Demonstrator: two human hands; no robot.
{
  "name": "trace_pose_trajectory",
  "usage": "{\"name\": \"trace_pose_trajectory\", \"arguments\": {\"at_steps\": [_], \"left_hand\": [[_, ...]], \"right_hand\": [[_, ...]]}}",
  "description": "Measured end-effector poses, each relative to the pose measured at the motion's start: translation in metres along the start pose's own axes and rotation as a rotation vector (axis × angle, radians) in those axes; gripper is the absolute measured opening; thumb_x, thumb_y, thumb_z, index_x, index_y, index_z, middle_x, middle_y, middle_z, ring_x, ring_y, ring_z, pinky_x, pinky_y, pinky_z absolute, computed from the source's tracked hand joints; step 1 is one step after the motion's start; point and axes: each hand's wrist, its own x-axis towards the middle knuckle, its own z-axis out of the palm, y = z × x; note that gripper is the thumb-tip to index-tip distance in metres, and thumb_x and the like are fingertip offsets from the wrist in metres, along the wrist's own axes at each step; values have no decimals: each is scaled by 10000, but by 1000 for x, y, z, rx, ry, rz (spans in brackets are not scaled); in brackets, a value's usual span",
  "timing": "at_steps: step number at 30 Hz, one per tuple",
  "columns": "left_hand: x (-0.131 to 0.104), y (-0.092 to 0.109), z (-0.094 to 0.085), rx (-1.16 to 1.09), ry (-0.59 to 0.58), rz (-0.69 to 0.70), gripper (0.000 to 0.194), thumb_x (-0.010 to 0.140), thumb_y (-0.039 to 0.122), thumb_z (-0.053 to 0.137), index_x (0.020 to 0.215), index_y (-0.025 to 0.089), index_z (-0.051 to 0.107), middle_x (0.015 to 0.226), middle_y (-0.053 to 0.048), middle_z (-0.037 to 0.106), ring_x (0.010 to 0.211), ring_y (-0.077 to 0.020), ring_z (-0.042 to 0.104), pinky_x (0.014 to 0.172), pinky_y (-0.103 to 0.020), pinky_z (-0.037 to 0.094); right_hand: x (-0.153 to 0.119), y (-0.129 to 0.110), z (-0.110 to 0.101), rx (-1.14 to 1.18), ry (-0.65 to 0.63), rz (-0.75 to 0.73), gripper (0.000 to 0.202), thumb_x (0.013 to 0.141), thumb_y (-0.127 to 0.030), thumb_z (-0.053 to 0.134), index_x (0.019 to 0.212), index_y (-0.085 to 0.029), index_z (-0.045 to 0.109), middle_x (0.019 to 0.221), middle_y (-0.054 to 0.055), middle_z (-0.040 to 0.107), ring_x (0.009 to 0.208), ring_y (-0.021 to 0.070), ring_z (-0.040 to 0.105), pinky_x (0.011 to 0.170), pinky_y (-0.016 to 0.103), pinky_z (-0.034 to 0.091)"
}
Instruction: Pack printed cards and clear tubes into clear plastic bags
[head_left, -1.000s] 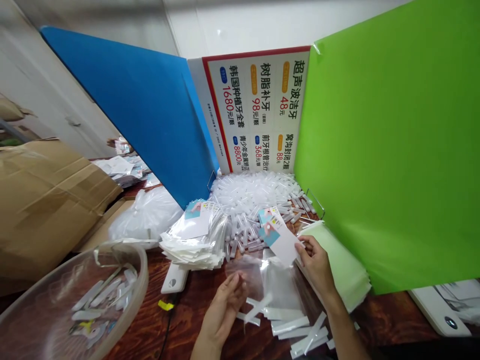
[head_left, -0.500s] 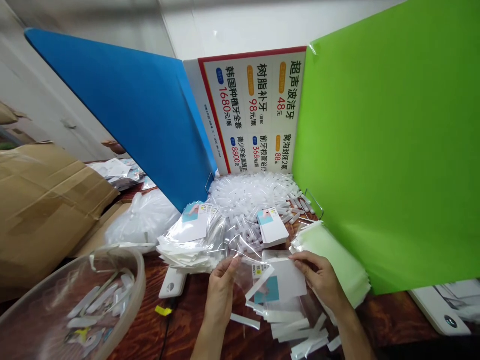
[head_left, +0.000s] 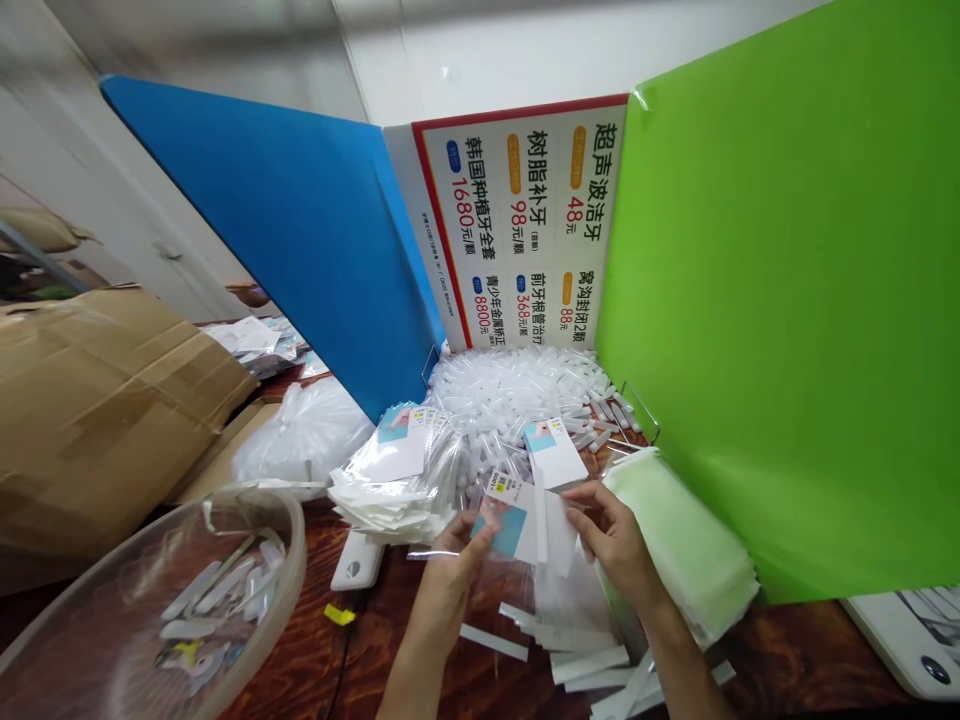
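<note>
1. Your left hand [head_left: 452, 568] pinches the left end of a printed card [head_left: 507, 526] and its clear plastic sleeve [head_left: 541, 530].
2. Your right hand [head_left: 619, 540] has its fingertips at the right end; I cannot tell whether they grip.
3. The card lies between your hands, above the loose sleeves [head_left: 574, 605], near the card stack [head_left: 559, 466].

We see a blue-and-white card [head_left: 516, 530] tilted, overlapped by a clear, white-stripped bag [head_left: 541, 525], nearer us than the stack [head_left: 564, 467].
</note>
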Motion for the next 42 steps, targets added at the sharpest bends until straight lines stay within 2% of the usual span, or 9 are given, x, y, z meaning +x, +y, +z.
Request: {"name": "trace_pose_trajectory", "arguments": {"at_steps": [4, 7, 11, 14, 19, 26, 32, 38, 42], "left_hand": [[0, 8, -11, 78, -22, -9, 315, 658, 399, 868, 795, 189, 677, 916, -48, 764, 841, -202, 704, 795, -294, 552], [-1, 12, -13, 107, -31, -29, 312, 662, 416, 860, 783, 186, 687, 918, -66, 765, 838, -224, 703, 758, -306, 555], [1, 12, -10, 209, -27, 81, 291, 700, 423, 833, 779, 165, 722, 857, -78, 760, 838, -224, 695, 741, -271, 538], [2, 4, -3, 131, -11, 41, 371, 661, 404, 863, 915, 160, 748, 942, -89, 777, 867, -238, 714, 775, -295, 559], [1, -8, 9, -95, 66, -12, 598, 603, 342, 906, 1134, 165, 696, 1081, -107, 773, 986, -276, 729, 842, -341, 582], [-4, -13, 15, -92, 31, -46, 518, 598, 352, 909, 1025, 122, 726, 1005, -134, 786, 954, -303, 743, 870, -366, 586], [-7, -9, 14, -153, 86, -15, 600, 610, 349, 902, 1129, 138, 687, 1133, -151, 758, 1086, -341, 705, 901, -396, 585], [-11, -10, 15, -132, 48, -52, 687, 607, 351, 909, 1208, 148, 645, 1101, -148, 762, 980, -315, 738, 830, -383, 604], [-16, -20, 25, -76, -29, -49, 612, 632, 388, 892, 1127, 118, 653, 971, -137, 772, 801, -275, 748, 721, -357, 605]], "right_hand": [[0, 1, -4, -55, -51, 8, 312, 863, -485, 681, 1006, -209, 647, 706, -23, 583, 456, 87, 451, 406, 216, 342], [-2, 2, -8, -55, -120, 30, 296, 884, -476, 666, 1007, -210, 624, 648, -52, 529, 442, 83, 440, 404, 209, 327], [-4, 3, -11, -99, -189, 35, 258, 903, -447, 658, 980, -202, 639, 606, -60, 515, 444, 84, 432, 408, 205, 321], [-3, 3, -9, 1, -172, 44, 282, 875, -448, 691, 1003, -201, 646, 627, -44, 567, 474, 110, 519, 452, 228, 416], [-4, 10, -5, 273, -205, 67, 386, 786, -420, 783, 1082, -235, 620, 928, 15, 658, 508, 95, 577, 473, 240, 477], [-18, 24, 10, 358, -281, 148, 484, 754, -375, 815, 1174, -263, 602, 773, -27, 606, 534, 105, 522, 440, 208, 434], [-17, 24, 9, 476, -389, 97, 532, 737, -431, 818, 1201, -255, 626, 810, -11, 592, 564, 113, 516, 448, 216, 426], [-12, 20, 7, 383, -402, 123, 602, 704, -445, 852, 1224, -251, 617, 821, -3, 625, 589, 121, 529, 475, 217, 435], [-12, 20, 17, 313, -379, 105, 558, 692, -447, 858, 1171, -250, 651, 795, -6, 641, 599, 133, 526, 492, 229, 427]]}}
